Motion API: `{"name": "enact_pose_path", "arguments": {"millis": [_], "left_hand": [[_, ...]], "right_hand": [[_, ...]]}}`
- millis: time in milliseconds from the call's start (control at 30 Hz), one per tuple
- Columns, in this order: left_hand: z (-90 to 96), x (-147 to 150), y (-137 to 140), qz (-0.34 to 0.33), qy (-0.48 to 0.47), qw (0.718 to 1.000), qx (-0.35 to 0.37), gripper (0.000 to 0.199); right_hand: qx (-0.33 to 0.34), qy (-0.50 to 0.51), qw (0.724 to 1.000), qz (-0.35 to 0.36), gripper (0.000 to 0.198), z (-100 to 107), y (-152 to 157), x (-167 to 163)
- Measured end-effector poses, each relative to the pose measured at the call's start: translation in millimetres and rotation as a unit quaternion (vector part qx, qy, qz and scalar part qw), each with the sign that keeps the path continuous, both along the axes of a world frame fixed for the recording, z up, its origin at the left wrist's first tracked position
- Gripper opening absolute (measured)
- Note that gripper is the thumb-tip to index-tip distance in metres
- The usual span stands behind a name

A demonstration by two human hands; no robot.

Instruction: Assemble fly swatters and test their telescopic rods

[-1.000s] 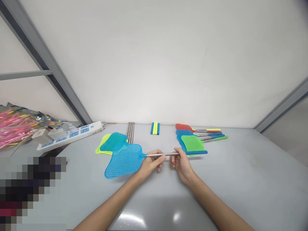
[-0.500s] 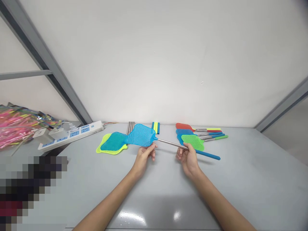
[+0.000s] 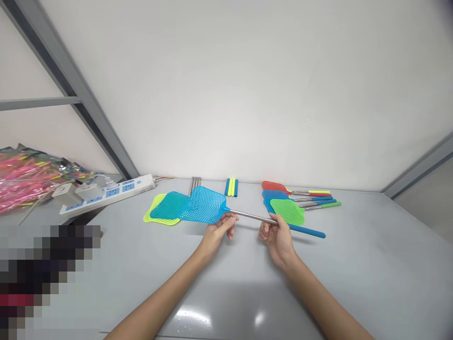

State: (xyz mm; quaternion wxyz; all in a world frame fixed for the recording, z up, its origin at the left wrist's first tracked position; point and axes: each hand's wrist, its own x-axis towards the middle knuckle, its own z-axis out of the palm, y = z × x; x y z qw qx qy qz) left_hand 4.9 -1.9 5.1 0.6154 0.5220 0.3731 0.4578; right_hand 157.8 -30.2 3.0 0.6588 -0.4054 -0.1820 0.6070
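A blue fly swatter (image 3: pixel 205 205) is held slantwise above the table, its perforated head to the left and its blue grip (image 3: pixel 307 231) to the right. My right hand (image 3: pixel 278 236) is closed around the metal rod where it meets the grip. Just below the swatter's neck, my left hand (image 3: pixel 219 231) has thumb and fingers closed at the rod. Behind the held head lie loose swatter heads, a blue one (image 3: pixel 166 206) on top of a yellow one (image 3: pixel 152 216), partly covered.
Several metal rods (image 3: pixel 195 184) and blue and yellow grip sleeves (image 3: pixel 231 187) lie by the wall. Whole swatters, including a green one (image 3: pixel 288 211) and a red one (image 3: pixel 274 187), lie at right. A power strip (image 3: pixel 116 192) and pink plastic-wrapped goods (image 3: pixel 28 177) are at left.
My left hand has moved right and slightly down, up to the swatter's neck and rod. The swatter's head has dipped a little. My right hand keeps its hold.
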Motion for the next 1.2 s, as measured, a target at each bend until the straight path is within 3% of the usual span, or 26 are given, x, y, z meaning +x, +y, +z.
{"name": "enact_pose_path", "arguments": {"millis": [267, 533, 1067, 1200], "left_hand": [[-3.6, 0.5, -3.0, -0.037, 0.051, 0.998, -0.016, 0.027], [-1.9, 3.4, -2.3, -0.067, 0.042, 0.997, 0.004, 0.024], [-0.7, 2.9, -4.4, -0.066, 0.065, 0.996, 0.006, 0.021], [0.3, 2.2, -4.5, -0.092, 0.073, 0.993, 0.014, 0.021]], "right_hand": [[0.002, -0.018, 0.999, 0.032, 0.036, 5.8, -4.5, -3.3], [0.008, -0.004, 1.000, 0.024, 0.034, 8.5, -3.5, -1.6], [0.063, -0.007, 0.997, 0.039, 0.041, 13.3, -4.9, 1.1], [0.061, -0.007, 0.997, 0.050, 0.042, 14.1, -5.6, 1.2]]}}
